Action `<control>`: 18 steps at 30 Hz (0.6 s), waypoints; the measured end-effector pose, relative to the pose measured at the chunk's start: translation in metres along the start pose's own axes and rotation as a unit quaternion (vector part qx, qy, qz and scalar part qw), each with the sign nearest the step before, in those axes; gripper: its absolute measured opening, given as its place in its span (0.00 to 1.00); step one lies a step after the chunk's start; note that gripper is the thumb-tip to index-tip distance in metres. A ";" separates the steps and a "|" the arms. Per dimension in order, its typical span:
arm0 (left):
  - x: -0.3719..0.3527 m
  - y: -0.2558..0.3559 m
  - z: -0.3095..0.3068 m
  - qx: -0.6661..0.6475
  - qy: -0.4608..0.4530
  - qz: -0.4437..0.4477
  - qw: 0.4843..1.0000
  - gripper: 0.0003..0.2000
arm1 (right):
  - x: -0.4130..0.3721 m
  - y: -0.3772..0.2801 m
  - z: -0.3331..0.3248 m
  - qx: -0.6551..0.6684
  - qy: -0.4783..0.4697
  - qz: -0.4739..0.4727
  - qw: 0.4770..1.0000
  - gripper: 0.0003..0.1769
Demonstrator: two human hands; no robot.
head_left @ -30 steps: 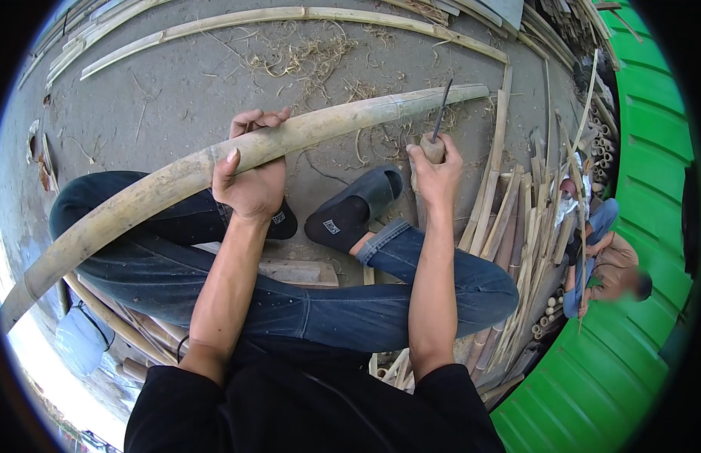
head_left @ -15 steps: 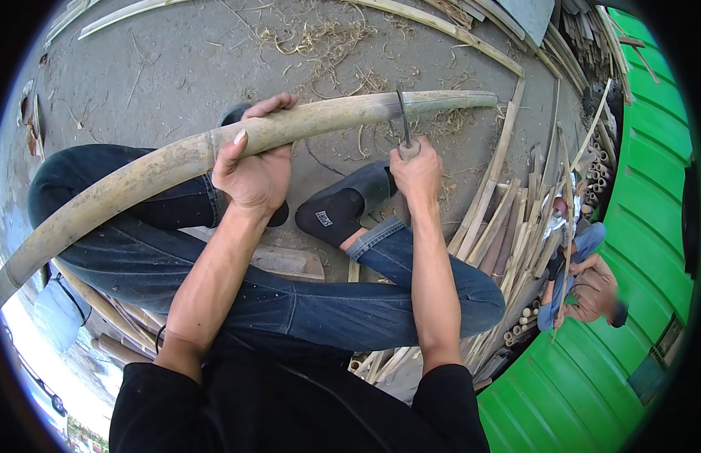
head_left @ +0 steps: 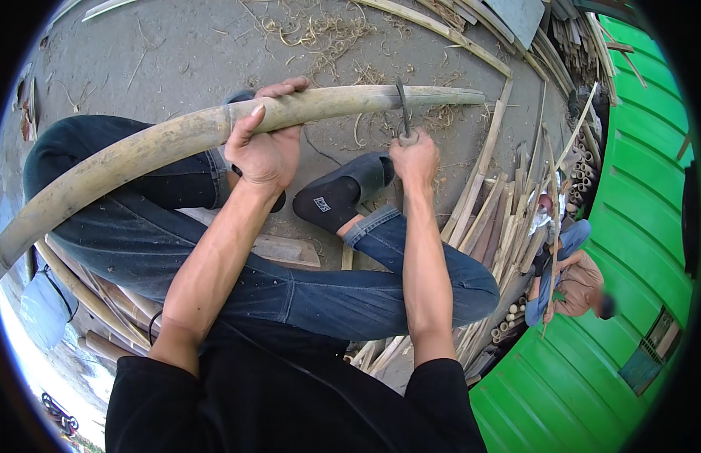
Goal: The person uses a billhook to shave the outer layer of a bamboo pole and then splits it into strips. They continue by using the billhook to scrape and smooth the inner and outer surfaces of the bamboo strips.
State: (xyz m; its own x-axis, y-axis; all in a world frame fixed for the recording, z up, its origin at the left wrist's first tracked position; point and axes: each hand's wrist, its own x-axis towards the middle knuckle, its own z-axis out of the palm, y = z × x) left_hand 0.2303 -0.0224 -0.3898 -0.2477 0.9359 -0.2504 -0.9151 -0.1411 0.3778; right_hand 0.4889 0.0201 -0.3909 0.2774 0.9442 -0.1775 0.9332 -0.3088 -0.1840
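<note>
A long, thick bamboo pole [head_left: 162, 143] runs from the lower left across my lap to the upper middle, narrowing to its far end. My left hand [head_left: 266, 147] supports it from below, thumb and fingers spread around its sides. My right hand [head_left: 415, 157] is closed round the handle of a knife [head_left: 402, 102], whose dark blade stands across the pole near its far part. A thin dark line runs along the pole beyond the blade.
Split bamboo strips [head_left: 483, 162] lie to the right and below my legs. Curly shavings [head_left: 320, 38] are scattered on the grey ground ahead. A co-worker [head_left: 579, 287] sits at the right by a green corrugated wall [head_left: 653, 174], holding a thin strip. A bucket-like pale object [head_left: 44, 306] stands lower left.
The pole has shifted slightly in view, with more of its near end showing. My left hand sits slightly farther right and higher. The blade remains across the pole.
</note>
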 end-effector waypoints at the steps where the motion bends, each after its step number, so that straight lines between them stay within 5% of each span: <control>1: 0.002 0.001 -0.002 0.000 0.000 0.004 1.000 0.27 | 0.005 0.001 -0.005 -0.025 -0.032 0.002 0.999 0.24; 7: 0.001 -0.001 0.002 -0.011 0.010 0.006 1.000 0.25 | -0.012 -0.008 -0.006 -0.008 -0.007 -0.031 0.999 0.21; 10: -0.002 0.000 0.005 -0.011 0.024 -0.001 1.000 0.26 | 0.031 0.019 -0.015 -0.025 -0.059 0.120 0.991 0.27; 15: -0.002 0.001 0.001 -0.002 0.032 -0.002 0.999 0.26 | -0.012 0.003 -0.010 0.021 -0.053 -0.071 0.996 0.27; 18: 0.000 0.001 0.000 0.006 0.028 -0.006 1.000 0.26 | 0.018 0.017 -0.008 0.004 -0.066 0.027 0.997 0.25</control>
State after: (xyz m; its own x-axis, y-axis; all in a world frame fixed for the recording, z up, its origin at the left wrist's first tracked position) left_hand 0.2299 -0.0223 -0.3895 -0.2541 0.9177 -0.3053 -0.9146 -0.1252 0.3846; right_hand 0.5116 0.0327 -0.3893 0.2942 0.9027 -0.3140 0.9157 -0.3604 -0.1780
